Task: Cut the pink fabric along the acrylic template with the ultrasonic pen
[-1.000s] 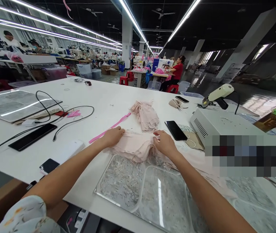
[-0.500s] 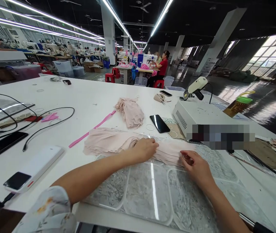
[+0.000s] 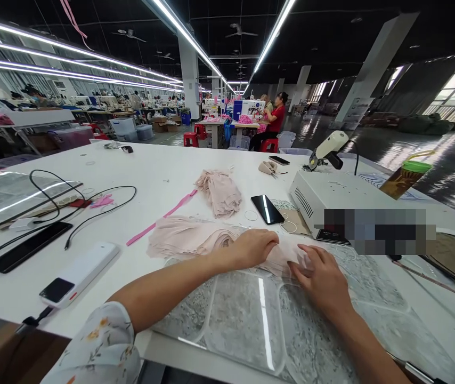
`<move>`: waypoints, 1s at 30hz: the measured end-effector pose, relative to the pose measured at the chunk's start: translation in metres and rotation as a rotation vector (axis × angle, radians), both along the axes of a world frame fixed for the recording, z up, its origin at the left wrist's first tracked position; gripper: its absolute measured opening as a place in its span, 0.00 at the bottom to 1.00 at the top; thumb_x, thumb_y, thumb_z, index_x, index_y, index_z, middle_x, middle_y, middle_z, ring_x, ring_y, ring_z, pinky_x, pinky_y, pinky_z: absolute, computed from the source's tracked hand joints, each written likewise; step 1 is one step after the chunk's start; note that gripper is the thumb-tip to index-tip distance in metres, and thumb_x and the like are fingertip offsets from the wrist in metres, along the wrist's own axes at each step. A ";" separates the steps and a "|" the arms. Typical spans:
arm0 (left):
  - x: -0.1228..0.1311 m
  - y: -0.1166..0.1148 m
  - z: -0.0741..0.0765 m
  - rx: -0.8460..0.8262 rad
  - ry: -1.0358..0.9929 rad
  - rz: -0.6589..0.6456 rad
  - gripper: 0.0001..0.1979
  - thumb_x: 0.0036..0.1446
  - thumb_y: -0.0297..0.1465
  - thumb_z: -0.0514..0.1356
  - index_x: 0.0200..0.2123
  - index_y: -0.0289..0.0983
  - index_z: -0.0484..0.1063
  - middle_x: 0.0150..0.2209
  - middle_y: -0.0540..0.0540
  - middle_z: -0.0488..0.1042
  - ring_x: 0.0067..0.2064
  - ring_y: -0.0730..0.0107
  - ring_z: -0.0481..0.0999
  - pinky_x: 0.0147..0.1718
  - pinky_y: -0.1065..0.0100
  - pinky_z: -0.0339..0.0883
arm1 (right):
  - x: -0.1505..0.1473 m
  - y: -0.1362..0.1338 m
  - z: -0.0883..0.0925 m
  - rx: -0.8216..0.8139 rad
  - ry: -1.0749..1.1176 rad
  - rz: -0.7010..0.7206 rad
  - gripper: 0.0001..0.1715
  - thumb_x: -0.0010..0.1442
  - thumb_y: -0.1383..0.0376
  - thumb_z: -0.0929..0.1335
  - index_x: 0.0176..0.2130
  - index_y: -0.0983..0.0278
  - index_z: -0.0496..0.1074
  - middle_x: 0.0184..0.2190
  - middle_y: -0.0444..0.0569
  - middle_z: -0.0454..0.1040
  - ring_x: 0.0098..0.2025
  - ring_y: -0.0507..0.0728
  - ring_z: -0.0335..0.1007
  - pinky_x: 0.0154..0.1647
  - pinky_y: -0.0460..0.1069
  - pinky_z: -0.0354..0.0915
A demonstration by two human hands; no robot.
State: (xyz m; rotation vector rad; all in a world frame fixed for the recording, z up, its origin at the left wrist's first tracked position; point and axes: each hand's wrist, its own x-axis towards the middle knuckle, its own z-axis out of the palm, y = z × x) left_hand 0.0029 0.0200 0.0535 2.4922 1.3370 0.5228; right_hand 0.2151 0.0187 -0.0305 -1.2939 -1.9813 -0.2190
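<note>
A stack of thin pale pink fabric pieces (image 3: 187, 234) lies lengthwise on a clear-topped, grey marbled board (image 3: 243, 320). My left hand (image 3: 254, 249) rests on the stack's right part, its fingers curled down and closed on the cloth. At the right end, my right hand (image 3: 325, 274) has thumb and fingers round a raised bit of the same fabric, near my left fingertips. Just behind lies a second bundle of pale pink fabric (image 3: 219, 193), untouched. A bright pink strip (image 3: 161, 217) runs diagonally to its left.
A black phone (image 3: 267, 209) lies beyond my hands, beside a pale machine box (image 3: 343, 194) on the right. At left are a white power bank (image 3: 79, 274), a dark phone (image 3: 30, 246) and looped black cable (image 3: 133, 200). A green-lidded bottle (image 3: 405, 178) stands far right.
The view has shifted, moving the table slightly right and down. My left hand has slid right along the stack, closer to my right hand. The fabric end between them is now lifted and bunched.
</note>
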 end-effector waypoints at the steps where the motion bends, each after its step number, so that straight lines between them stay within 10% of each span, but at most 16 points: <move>1: 0.003 -0.004 0.003 -0.019 -0.038 0.000 0.09 0.64 0.25 0.51 0.41 0.36 0.71 0.41 0.45 0.76 0.43 0.66 0.75 0.45 0.67 0.67 | -0.001 0.002 0.001 0.023 -0.014 0.004 0.19 0.58 0.60 0.65 0.48 0.62 0.69 0.43 0.54 0.72 0.45 0.64 0.66 0.44 0.59 0.66; 6: -0.005 -0.036 0.006 -0.199 -0.148 -0.029 0.08 0.63 0.28 0.52 0.40 0.37 0.71 0.35 0.50 0.76 0.34 0.73 0.74 0.33 0.74 0.66 | 0.007 -0.012 0.000 0.106 -0.064 0.060 0.20 0.51 0.74 0.62 0.42 0.62 0.71 0.34 0.51 0.72 0.38 0.62 0.67 0.39 0.57 0.66; 14: -0.078 -0.081 -0.018 -0.597 -0.051 -0.117 0.12 0.58 0.27 0.51 0.42 0.36 0.71 0.29 0.50 0.72 0.18 0.75 0.70 0.17 0.75 0.59 | 0.018 -0.106 -0.009 0.036 -0.147 0.277 0.30 0.46 0.80 0.58 0.44 0.59 0.71 0.35 0.48 0.74 0.39 0.57 0.71 0.39 0.52 0.71; 21: -0.075 -0.095 -0.024 -0.092 0.309 -0.107 0.10 0.59 0.24 0.52 0.39 0.37 0.72 0.33 0.45 0.75 0.30 0.65 0.75 0.29 0.69 0.67 | 0.039 -0.122 -0.013 0.003 -0.122 0.214 0.28 0.51 0.78 0.58 0.47 0.59 0.71 0.38 0.49 0.75 0.40 0.58 0.74 0.38 0.52 0.73; 30: -0.026 -0.086 -0.043 0.212 0.218 -0.618 0.14 0.68 0.30 0.51 0.54 0.39 0.67 0.60 0.43 0.66 0.62 0.58 0.62 0.61 0.54 0.53 | 0.064 -0.130 -0.021 -0.011 -0.015 0.088 0.19 0.61 0.72 0.62 0.49 0.58 0.72 0.39 0.49 0.76 0.40 0.58 0.75 0.40 0.52 0.73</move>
